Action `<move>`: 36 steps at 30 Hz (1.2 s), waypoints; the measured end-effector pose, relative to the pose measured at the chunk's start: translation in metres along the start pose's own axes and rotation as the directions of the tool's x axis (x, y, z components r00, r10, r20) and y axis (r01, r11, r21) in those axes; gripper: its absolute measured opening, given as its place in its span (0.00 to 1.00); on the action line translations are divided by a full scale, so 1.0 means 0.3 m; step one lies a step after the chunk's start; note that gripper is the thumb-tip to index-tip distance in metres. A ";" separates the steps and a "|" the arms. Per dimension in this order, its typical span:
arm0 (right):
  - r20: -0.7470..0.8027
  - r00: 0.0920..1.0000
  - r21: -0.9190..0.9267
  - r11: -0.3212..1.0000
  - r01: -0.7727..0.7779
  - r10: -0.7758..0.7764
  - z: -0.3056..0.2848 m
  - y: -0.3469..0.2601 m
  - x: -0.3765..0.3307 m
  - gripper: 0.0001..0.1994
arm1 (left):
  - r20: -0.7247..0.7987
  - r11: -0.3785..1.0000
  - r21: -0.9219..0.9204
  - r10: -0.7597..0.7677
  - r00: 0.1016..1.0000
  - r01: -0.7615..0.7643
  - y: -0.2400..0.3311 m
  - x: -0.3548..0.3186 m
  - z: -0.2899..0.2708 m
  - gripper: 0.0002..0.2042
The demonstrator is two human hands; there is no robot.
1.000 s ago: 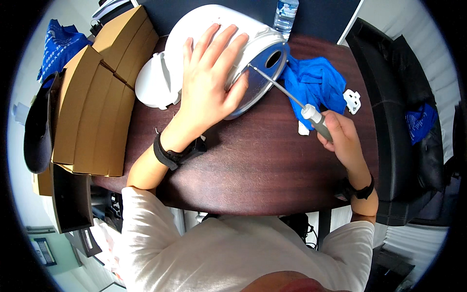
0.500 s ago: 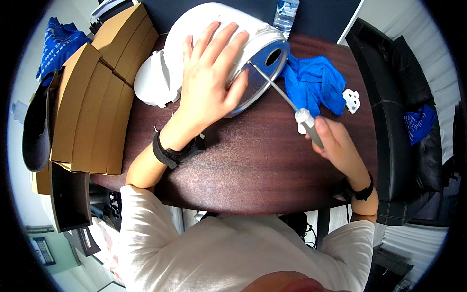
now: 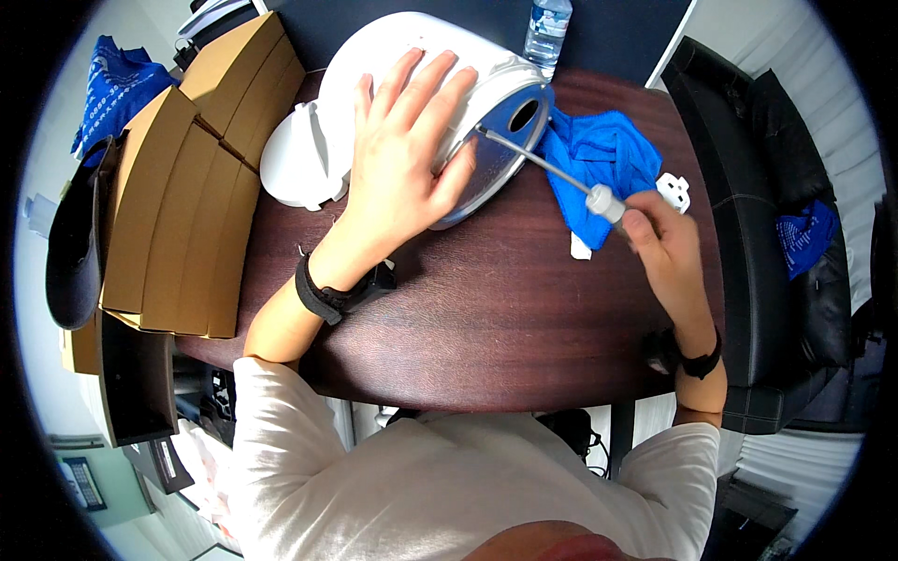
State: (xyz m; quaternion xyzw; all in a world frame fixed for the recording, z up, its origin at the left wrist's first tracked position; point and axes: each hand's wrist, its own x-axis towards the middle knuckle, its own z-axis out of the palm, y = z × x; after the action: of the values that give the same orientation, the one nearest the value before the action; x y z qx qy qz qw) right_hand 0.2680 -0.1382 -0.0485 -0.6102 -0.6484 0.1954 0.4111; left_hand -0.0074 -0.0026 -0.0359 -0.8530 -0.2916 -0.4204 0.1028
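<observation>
A white rounded plastic housing [image 3: 393, 42] with a blue, glossy face [image 3: 486, 168] lies at the far middle of the table. An oval dark hole shows in that face. Flat on top of the housing rests my left hand [image 3: 402, 154], its fingers spread. My right hand [image 3: 659, 234] is closed round the grey handle of a screwdriver [image 3: 547, 166]. The screwdriver slants up to the left, and its tip meets the housing's rim beside my left thumb. Attached to or touching the housing's left side is a round white flap [image 3: 295, 159]; my view cannot settle which.
Brown cardboard boxes [image 3: 178, 206] stand along the table's left side. A crumpled blue cloth [image 3: 599, 159] lies right of the housing, near a small white plastic part [image 3: 673, 193]. Behind stands a water bottle [image 3: 547, 35]. A black sofa [image 3: 758, 243] flanks the right edge.
My right hand has swung a little to the right with the screwdriver, whose handle now lies at a flatter slant. The tip stays at the rim, and my left hand holds its place.
</observation>
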 end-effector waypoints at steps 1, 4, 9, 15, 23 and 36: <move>0.115 0.987 0.171 0.977 -0.129 0.110 0.009 0.018 -0.004 0.17 | -0.009 1.000 0.000 0.008 1.000 -0.008 -0.002 -0.001 0.003 0.28; 0.315 0.913 0.387 0.844 -0.371 0.257 0.035 0.014 -0.025 0.23 | -0.014 1.000 -0.001 0.009 1.000 -0.009 0.000 -0.001 0.005 0.28; 0.469 0.832 0.517 0.673 -0.530 0.295 0.046 0.014 -0.045 0.26 | -0.019 1.000 -0.004 0.008 1.000 -0.008 -0.005 -0.004 0.006 0.28; 0.539 0.814 0.564 0.626 -0.539 0.216 0.049 0.031 -0.068 0.28 | -0.020 1.000 0.001 0.004 1.000 -0.004 -0.005 -0.004 0.006 0.28; 0.640 0.721 0.572 0.461 -0.678 0.266 0.070 -0.026 -0.067 0.26 | -0.017 1.000 0.006 0.005 1.000 -0.005 -0.004 -0.004 0.004 0.28; 0.708 0.682 0.591 0.375 -0.715 0.184 0.082 -0.023 -0.096 0.28 | -0.021 1.000 0.024 -0.009 1.000 0.009 0.016 -0.008 0.006 0.28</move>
State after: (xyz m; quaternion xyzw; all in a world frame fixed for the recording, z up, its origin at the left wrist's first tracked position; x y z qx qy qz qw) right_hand 0.2423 -0.1608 -0.0661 -0.4121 -0.3514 0.7507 0.3784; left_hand -0.0045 -0.0068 -0.0386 -0.8459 -0.2994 -0.4263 0.1141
